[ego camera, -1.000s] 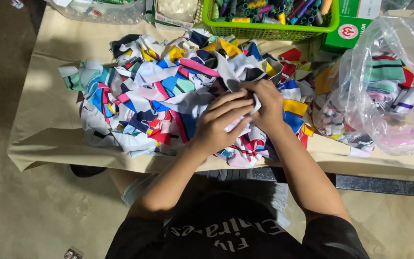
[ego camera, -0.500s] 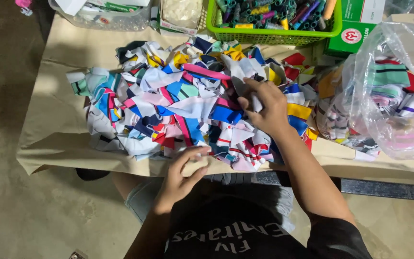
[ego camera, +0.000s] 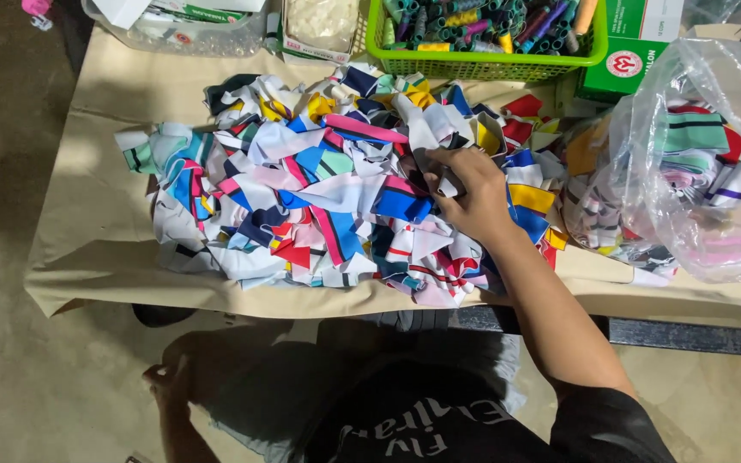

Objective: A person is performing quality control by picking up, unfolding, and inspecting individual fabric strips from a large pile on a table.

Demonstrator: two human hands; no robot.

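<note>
Head view, landmark: heap of fabric scraps on the tan surface.
Right hand: on the heap's right half, fingers curled, pinching a pale scrap.
Left hand: below the heap, off the surface, near the lap; its grip cannot be told.
Step, as judged: picking a scrap from the heap.
Next move calls for: freeing that scrap from its neighbours.
Beyond the heap: green basket of thread spools.

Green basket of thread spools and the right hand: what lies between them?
In the head view, only the heap of fabric scraps fills the stretch from the green basket down to the right hand, which rests on the heap.
</note>
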